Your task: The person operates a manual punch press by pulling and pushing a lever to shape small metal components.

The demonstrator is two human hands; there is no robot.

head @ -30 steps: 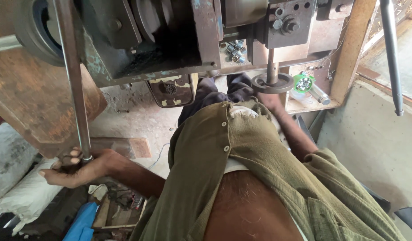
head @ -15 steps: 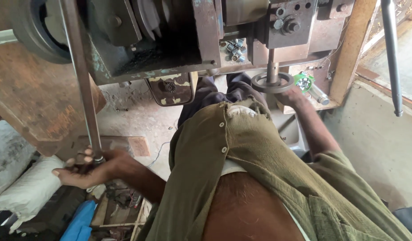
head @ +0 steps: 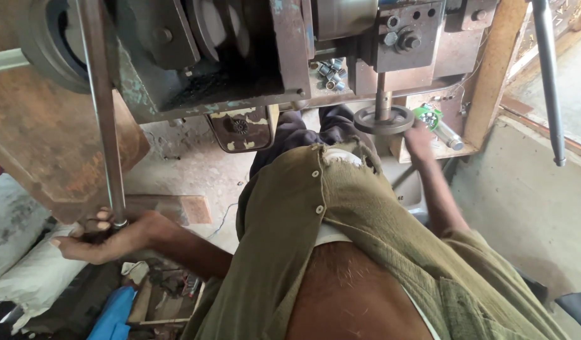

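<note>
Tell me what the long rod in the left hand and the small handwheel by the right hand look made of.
Rod: bare steel by its look, grey with a dull sheen. Handwheel: dark metal, maybe cast iron, matte, on a shiny shaft. Left hand grips the rod's lower end; right hand touches the wheel.

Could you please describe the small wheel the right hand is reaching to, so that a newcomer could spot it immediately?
Start from the big rusty machine across the top of the view. Under its right end a short vertical spindle drops to a dark round handwheel, with the right hand at its rim. Unlike the long steel lever that the left hand grips, it is flat and ring-shaped.
</note>
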